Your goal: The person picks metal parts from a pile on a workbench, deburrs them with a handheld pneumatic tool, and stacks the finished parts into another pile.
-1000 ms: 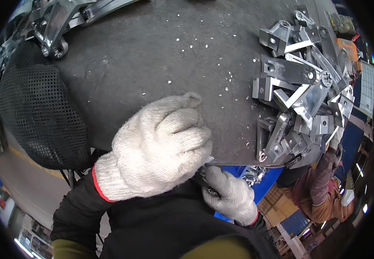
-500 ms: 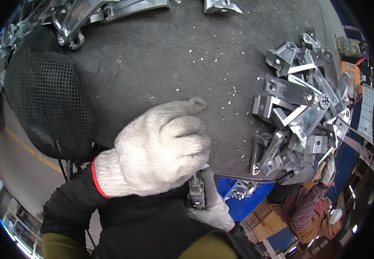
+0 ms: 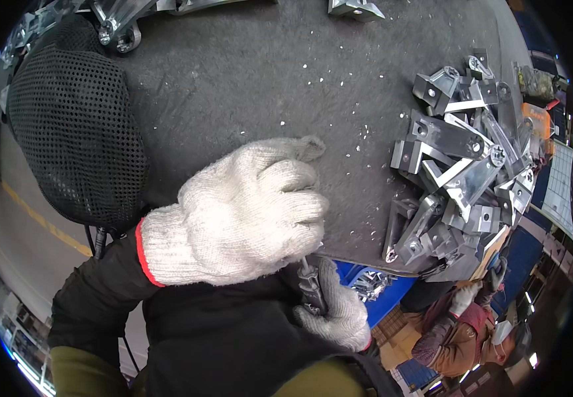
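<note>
Dark surface, brackets heaped right. Left hand fisted at its near edge; right hand clamps a screwdriver below.

- Screwdriver: dark handle w/ thin metal shank, lower centre of frame. Stands near upright, tip pointing up to the underside of the table edge. Handle wrapped in the right hand, white knit glove, fingers closed round it, below the table edge.
- Left hand: white knit glove w/ red cuff, centre of frame, curled palm-down on the dark tabletop at its near edge, right above the shank; what's under it is hidden.
</note>
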Motion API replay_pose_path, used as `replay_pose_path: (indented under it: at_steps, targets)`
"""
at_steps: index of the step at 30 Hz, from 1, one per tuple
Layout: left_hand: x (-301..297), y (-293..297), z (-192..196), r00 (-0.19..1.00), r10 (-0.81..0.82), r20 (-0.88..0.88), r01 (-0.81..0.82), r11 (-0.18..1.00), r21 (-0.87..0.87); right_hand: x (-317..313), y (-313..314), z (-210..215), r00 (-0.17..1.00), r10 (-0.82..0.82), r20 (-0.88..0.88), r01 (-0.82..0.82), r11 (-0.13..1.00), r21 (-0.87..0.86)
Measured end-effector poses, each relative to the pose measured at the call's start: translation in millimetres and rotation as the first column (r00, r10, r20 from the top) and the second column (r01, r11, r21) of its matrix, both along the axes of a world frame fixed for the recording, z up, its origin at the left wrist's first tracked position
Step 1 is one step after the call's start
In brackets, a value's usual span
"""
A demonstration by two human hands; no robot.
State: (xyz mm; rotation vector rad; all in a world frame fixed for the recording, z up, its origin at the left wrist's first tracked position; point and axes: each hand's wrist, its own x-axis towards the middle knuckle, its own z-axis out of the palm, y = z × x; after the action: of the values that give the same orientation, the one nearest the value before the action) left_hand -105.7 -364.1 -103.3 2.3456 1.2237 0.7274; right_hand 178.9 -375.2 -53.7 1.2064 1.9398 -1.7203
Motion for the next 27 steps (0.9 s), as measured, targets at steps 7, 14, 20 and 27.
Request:
replay_pose_path:
  at_steps: [7, 14, 20, 27]
  targets:
    - [-1.2, 2.0, 1.8, 0.979, -0.094, -0.179, 0.096, 0.995, 0.002, -2.6, -11.9, 4.9, 0.988, -0.092, 0.127, 0.097, 0.994, -0.041]
    - [1.3, -1.5, -0.6, 1.0, -0.005, 0.013, 0.004, 1.0, 0.028, -5.9, -32.7, 3.4, 0.97, -0.176, -0.17, 0.188, 0.98, 0.057]
    - [1.0, 1.3, 10.3, 0.999, 0.029, -0.039, -0.031, 0.998, -0.061, 10.5, -6.7, 4.2, 1.0, 0.007, -0.026, -0.006, 0.999, 0.049]
    - [13.4, 8.1, 29.8, 0.997, -0.047, 0.056, 0.051, 0.997, -0.065, 54.3, -36.6, 15.8, 0.949, -0.29, 0.121, 0.281, 0.955, 0.092]
